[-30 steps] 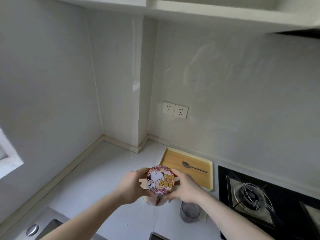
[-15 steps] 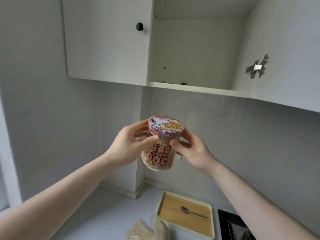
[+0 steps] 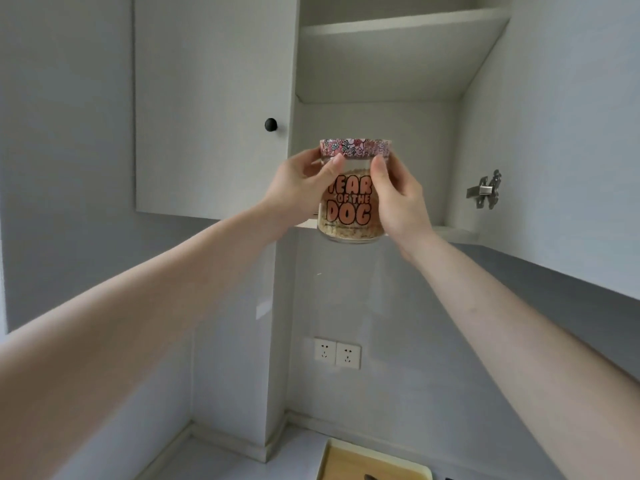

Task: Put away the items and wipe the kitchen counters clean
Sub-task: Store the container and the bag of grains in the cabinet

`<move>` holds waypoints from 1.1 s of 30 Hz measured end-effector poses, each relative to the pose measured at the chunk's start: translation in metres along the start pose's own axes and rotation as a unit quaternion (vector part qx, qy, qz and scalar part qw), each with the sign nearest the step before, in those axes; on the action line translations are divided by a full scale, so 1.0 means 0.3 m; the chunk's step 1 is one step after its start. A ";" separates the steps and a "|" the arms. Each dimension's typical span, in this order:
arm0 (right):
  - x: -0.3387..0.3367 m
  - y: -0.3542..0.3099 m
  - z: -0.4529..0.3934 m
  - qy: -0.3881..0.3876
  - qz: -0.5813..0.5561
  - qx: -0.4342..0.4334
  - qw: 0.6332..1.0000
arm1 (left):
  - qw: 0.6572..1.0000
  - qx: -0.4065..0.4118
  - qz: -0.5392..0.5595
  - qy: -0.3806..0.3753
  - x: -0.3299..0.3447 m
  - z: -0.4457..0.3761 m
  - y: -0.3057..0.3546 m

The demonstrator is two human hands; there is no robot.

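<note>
A glass jar (image 3: 350,216) with a pink patterned lid and pink lettering holds tan grains. I hold it upright in the air with both hands, level with the front edge of the lower shelf (image 3: 453,231) of an open wall cabinet. My left hand (image 3: 301,183) grips its left side just under the lid. Its right side is gripped by my right hand (image 3: 398,199), thumb across the front. The cabinet's lower shelf and the upper shelf (image 3: 401,24) both look bare.
The shut cabinet door (image 3: 211,105) with a black knob (image 3: 270,124) is to the left. The open door (image 3: 561,133) with a metal hinge (image 3: 485,189) swings out at right. Wall sockets (image 3: 336,353) sit below. A wooden tray (image 3: 374,462) lies on the counter at the bottom edge.
Both hands have lifted the jar from just above the counter up to the open cabinet's lower shelf. My view has tilted upward with it.
</note>
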State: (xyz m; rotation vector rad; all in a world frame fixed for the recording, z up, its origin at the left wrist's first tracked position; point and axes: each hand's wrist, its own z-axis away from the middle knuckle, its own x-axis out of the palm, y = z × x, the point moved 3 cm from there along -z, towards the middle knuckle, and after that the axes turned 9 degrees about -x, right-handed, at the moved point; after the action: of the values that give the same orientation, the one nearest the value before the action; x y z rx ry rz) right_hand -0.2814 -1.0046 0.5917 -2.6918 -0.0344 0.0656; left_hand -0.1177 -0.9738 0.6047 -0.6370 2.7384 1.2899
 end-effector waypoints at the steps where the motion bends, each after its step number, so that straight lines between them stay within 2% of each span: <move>1: -0.005 0.008 -0.027 0.011 0.008 0.001 1.000 | 1.000 -0.002 0.001 0.000 0.012 -0.034 0.002; 13: -0.050 0.217 -0.214 0.044 0.062 0.037 0.996 | 0.999 -0.046 -0.007 -0.019 0.141 -0.284 -0.064; 19: -0.060 0.333 -0.262 0.029 0.104 0.060 0.992 | 0.998 -0.058 -0.014 -0.031 0.184 -0.375 -0.134; 25: -0.091 0.411 -0.310 0.011 0.143 0.100 0.985 | 0.993 -0.077 -0.085 -0.027 0.240 -0.462 -0.171; 33: -0.129 0.484 -0.351 -0.008 0.189 0.118 0.975 | 0.991 -0.088 -0.092 -0.034 0.316 -0.534 -0.220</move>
State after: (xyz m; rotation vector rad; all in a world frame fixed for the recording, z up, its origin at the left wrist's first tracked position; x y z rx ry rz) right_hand -0.3126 -1.1823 0.6250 -2.4246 0.4525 0.1951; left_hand -0.1583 -1.1636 0.6407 -0.8208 2.4634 1.4870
